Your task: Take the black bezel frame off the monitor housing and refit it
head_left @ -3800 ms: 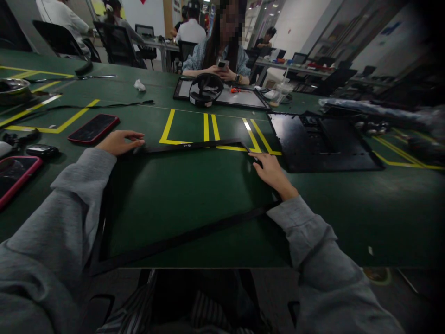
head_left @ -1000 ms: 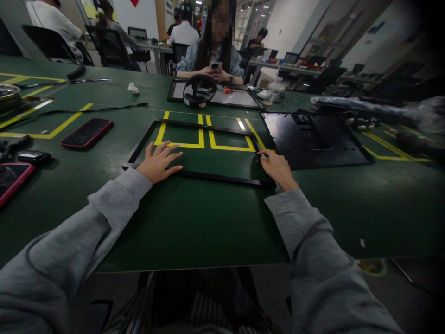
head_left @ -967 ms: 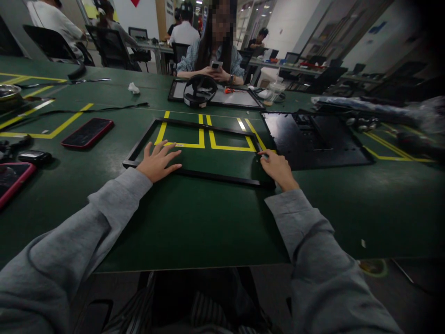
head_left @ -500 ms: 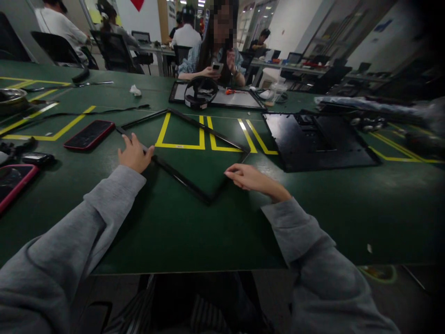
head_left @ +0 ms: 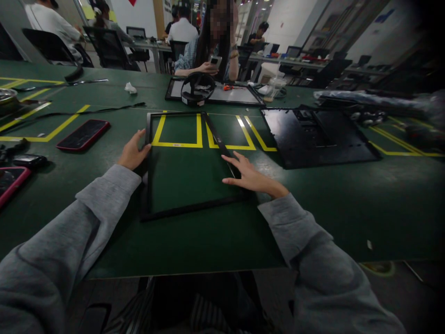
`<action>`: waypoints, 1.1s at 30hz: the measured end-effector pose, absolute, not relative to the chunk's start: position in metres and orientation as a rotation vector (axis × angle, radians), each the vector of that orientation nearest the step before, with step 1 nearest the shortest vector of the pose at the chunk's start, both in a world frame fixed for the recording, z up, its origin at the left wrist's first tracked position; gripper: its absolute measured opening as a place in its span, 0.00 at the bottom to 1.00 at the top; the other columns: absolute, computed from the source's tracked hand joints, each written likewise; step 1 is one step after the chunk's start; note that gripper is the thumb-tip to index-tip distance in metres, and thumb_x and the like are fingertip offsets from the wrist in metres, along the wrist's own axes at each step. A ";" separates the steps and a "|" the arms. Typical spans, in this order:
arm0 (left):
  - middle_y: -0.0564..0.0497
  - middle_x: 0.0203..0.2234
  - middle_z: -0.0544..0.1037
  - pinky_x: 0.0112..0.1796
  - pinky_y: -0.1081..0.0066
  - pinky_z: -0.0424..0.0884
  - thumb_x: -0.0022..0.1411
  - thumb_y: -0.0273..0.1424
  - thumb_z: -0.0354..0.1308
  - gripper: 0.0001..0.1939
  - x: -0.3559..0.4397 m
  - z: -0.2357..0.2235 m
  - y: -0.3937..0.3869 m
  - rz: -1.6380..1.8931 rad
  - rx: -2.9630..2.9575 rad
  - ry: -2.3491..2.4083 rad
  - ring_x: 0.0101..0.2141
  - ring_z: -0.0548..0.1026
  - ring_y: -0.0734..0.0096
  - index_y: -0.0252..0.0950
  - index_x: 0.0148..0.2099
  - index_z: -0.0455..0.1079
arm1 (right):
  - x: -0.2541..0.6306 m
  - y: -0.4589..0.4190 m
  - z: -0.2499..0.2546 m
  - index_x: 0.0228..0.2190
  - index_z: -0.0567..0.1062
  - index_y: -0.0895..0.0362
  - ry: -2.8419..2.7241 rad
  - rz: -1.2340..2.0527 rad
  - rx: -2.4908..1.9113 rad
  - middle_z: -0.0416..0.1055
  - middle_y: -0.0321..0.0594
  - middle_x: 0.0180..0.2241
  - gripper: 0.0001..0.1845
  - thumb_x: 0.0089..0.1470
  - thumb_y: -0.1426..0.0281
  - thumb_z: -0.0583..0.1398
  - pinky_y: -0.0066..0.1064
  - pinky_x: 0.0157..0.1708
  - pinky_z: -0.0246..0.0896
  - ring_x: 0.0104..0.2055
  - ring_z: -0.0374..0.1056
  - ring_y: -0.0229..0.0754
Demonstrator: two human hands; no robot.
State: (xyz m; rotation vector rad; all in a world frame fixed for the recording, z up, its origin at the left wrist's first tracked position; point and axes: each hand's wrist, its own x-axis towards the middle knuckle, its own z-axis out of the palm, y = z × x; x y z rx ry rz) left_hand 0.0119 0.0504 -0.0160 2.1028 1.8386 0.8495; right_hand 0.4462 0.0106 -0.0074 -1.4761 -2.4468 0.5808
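Observation:
A thin black monitor bezel (head_left: 194, 209), an open rectangle, lies on the green table (head_left: 194, 250) in front of me. My left hand (head_left: 132, 152) is at its left bar, with thumb and fingers apart and the fingertips against the outer edge. Over the right bar rests my right hand (head_left: 245, 174), fingers spread, the thumb reaching inside the rectangle. Part of the right bar and the near right corner are hidden beneath that hand. Neither hand is closed round the bezel.
Right of the bezel lies a black monitor back panel (head_left: 320, 139). Behind stand a black headset (head_left: 198, 89) and a framed panel (head_left: 236, 95). Phones (head_left: 84, 134) and cables lie left. A person (head_left: 208, 51) sits opposite with a phone; wrapped parts (head_left: 375, 99) lie far right.
The bezel has turned on the table from lying lengthwise across, through a diagonal, to pointing away from me. Both hands have shifted with it, and my right hand has spread its fingers.

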 end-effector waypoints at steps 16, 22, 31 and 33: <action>0.40 0.65 0.71 0.63 0.39 0.61 0.64 0.61 0.56 0.39 0.128 0.008 -0.047 0.339 2.683 1.187 0.65 0.65 0.44 0.40 0.66 0.69 | 0.444 0.032 -0.040 0.66 0.69 0.52 -2.240 0.025 -1.623 0.64 0.53 0.66 0.29 0.66 0.65 0.52 0.60 0.66 0.54 0.70 0.55 0.62; 0.46 0.40 0.80 0.36 0.66 0.74 0.73 0.46 0.55 0.19 0.130 0.002 -0.050 0.310 2.772 1.075 0.38 0.79 0.63 0.37 0.50 0.75 | 0.461 0.043 -0.035 0.63 0.70 0.53 -2.076 -0.008 -1.610 0.68 0.53 0.62 0.27 0.66 0.60 0.54 0.57 0.63 0.58 0.66 0.59 0.60; 0.46 0.33 0.79 0.31 0.67 0.72 0.74 0.45 0.53 0.19 0.123 -0.005 -0.044 0.876 2.857 1.270 0.32 0.77 0.64 0.34 0.45 0.73 | 0.547 0.056 -0.033 0.66 0.62 0.69 -1.459 -0.267 -2.012 0.48 0.77 0.70 0.38 0.60 0.66 0.63 0.65 0.66 0.43 0.72 0.45 0.72; 0.47 0.31 0.78 0.29 0.68 0.70 0.74 0.46 0.53 0.19 0.123 -0.003 -0.045 1.007 2.850 1.269 0.30 0.76 0.66 0.34 0.45 0.73 | 0.564 0.055 -0.040 0.63 0.67 0.69 -1.451 -0.213 -2.039 0.52 0.79 0.68 0.34 0.59 0.68 0.63 0.66 0.65 0.45 0.71 0.48 0.72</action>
